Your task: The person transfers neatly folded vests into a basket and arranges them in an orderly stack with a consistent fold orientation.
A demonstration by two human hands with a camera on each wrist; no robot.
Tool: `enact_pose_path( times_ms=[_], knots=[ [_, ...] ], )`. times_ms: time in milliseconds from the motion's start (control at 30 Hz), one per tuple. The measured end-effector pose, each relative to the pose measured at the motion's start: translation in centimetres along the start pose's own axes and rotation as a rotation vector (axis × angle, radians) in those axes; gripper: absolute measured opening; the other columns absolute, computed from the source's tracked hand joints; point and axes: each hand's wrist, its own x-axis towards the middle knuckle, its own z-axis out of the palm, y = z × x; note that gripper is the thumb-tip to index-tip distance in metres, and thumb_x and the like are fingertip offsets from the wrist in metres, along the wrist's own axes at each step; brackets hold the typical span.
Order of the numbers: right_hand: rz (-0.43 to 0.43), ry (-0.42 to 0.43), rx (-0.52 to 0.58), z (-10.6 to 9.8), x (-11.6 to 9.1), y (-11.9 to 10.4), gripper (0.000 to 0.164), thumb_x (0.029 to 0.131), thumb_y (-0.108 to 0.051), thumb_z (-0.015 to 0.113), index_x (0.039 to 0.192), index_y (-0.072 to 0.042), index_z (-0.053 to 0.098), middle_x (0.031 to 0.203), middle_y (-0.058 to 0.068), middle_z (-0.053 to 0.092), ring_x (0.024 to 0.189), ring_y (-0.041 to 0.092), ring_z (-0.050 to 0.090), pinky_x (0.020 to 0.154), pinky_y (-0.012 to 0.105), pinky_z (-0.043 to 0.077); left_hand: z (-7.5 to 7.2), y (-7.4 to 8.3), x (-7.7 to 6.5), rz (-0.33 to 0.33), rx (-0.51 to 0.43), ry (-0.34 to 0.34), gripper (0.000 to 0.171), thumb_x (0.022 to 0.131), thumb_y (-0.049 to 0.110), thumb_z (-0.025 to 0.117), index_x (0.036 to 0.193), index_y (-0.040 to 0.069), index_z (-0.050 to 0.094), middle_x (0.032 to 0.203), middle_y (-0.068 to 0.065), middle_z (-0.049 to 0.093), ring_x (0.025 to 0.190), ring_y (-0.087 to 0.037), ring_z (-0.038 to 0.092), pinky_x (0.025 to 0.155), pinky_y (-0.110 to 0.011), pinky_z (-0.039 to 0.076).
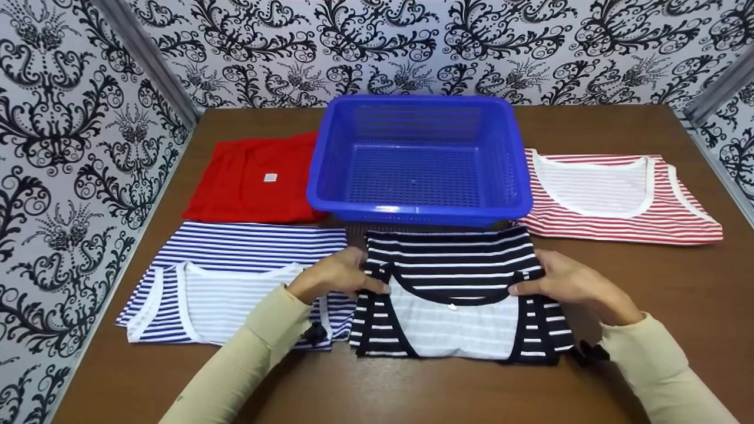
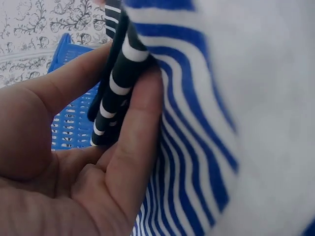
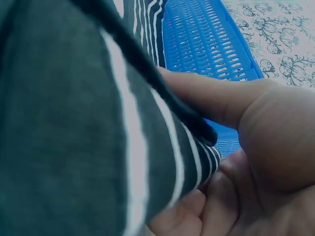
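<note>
A folded black-and-white striped tank top [image 1: 447, 253] lies at the front of the table, its neckline toward the person. My left hand [image 1: 339, 274] grips its left side, thumb on top and fingers tucked beneath the folded edge, as the left wrist view shows. At the opposite side my right hand [image 1: 568, 285] holds the garment the same way, with the thumb over the fabric and the curled fingers [image 3: 216, 196] under it. Beside the left hand lies a folded blue-and-white striped tank top [image 1: 253, 244], partly covered by the left forearm.
Behind the black striped top stands a blue plastic basket [image 1: 418, 210] with nothing in it. A folded red garment [image 1: 253, 176] lies left of the basket, and a red-and-white striped top [image 1: 618, 227] lies to its right. Patterned walls [image 1: 377, 53] border the brown table [image 1: 412, 394].
</note>
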Motion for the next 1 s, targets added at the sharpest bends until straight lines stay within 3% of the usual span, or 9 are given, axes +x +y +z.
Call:
enact_pose_path(
  times_ms=[100, 200, 300, 433, 567, 767, 867, 1000],
  knots=[
    [-0.02, 0.014, -0.028, 0.1, -0.1, 0.0, 0.046, 0.088, -0.027, 0.075, 0.122, -0.002, 0.057, 0.104, 0.005, 0.07, 0.094, 0.016, 0.062, 0.083, 0.027, 0.05, 0.2, 0.3, -0.2, -0.02, 0.06, 0.032, 0.065, 0.073, 0.026, 0.089, 0.124, 0.0, 0.057, 0.118, -0.012, 0.062, 0.072, -0.019, 0.068, 0.073, -0.031, 0.057],
    [-0.036, 0.016, -0.032, 0.3, -0.2, 0.0, 0.045, 0.091, -0.025, 0.071, 0.126, -0.003, 0.055, 0.111, 0.006, 0.069, 0.1, 0.017, 0.061, 0.088, 0.027, 0.048, 0.4, 0.3, -0.4, 0.014, 0.062, 0.019, 0.054, 0.075, 0.024, 0.087, 0.118, 0.005, 0.061, 0.112, -0.01, 0.066, 0.072, -0.016, 0.065, 0.071, -0.031, 0.056],
    [-0.053, -0.005, 0.019, 0.5, -0.3, -0.1, 0.045, 0.092, -0.021, 0.069, 0.128, 0.0, 0.052, 0.114, 0.009, 0.068, 0.101, 0.018, 0.062, 0.088, 0.027, 0.05, 0.6, 0.2, -0.4, 0.076, 0.05, -0.005, 0.04, 0.077, 0.019, 0.086, 0.11, 0.012, 0.065, 0.1, -0.001, 0.069, 0.081, -0.012, 0.062, 0.079, -0.031, 0.055],
    [-0.071, -0.03, 0.048, 0.6, -0.4, -0.1, 0.044, 0.092, -0.022, 0.07, 0.126, 0.0, 0.053, 0.111, 0.009, 0.069, 0.097, 0.015, 0.063, 0.085, 0.024, 0.051, 0.8, -0.1, -0.6, 0.141, 0.025, -0.025, 0.045, 0.078, 0.01, 0.083, 0.118, 0.013, 0.063, 0.103, 0.002, 0.07, 0.092, -0.013, 0.064, 0.088, -0.033, 0.053],
    [-0.089, -0.056, 0.032, 0.3, -0.6, -0.1, 0.04, 0.09, -0.022, 0.072, 0.121, 0.0, 0.057, 0.106, 0.008, 0.069, 0.093, 0.012, 0.063, 0.083, 0.023, 0.051, 0.9, -0.2, -0.6, 0.183, 0.01, -0.032, 0.044, 0.08, 0.001, 0.077, 0.12, 0.008, 0.061, 0.104, -0.003, 0.071, 0.092, -0.016, 0.065, 0.086, -0.034, 0.055],
    [-0.107, -0.056, 0.006, 0.2, -1.0, -0.3, 0.038, 0.09, -0.021, 0.071, 0.121, -0.001, 0.059, 0.106, 0.007, 0.069, 0.093, 0.011, 0.063, 0.084, 0.023, 0.051, 0.8, 0.0, -0.9, 0.212, 0.075, -0.009, 0.046, 0.084, 0.005, 0.075, 0.126, 0.013, 0.06, 0.112, 0.001, 0.069, 0.105, -0.016, 0.062, 0.1, -0.039, 0.048],
    [-0.118, -0.042, 0.018, 0.3, -1.4, -0.6, 0.039, 0.091, -0.021, 0.07, 0.122, -0.001, 0.058, 0.108, 0.007, 0.07, 0.095, 0.01, 0.063, 0.086, 0.022, 0.05, 0.7, 0.1, -1.2, 0.224, 0.078, -0.008, 0.043, 0.085, 0.008, 0.075, 0.126, 0.014, 0.061, 0.111, 0.002, 0.07, 0.104, -0.015, 0.062, 0.099, -0.038, 0.048],
    [-0.139, -0.047, 0.093, 0.5, -1.9, -1.3, 0.039, 0.091, -0.016, 0.069, 0.124, 0.002, 0.057, 0.11, 0.011, 0.07, 0.095, 0.012, 0.066, 0.085, 0.024, 0.053, 0.6, 0.1, -1.7, 0.244, 0.055, -0.026, 0.033, 0.086, 0.01, 0.075, 0.118, 0.011, 0.065, 0.101, 0.001, 0.072, 0.092, -0.013, 0.065, 0.087, -0.033, 0.053]
  ],
)
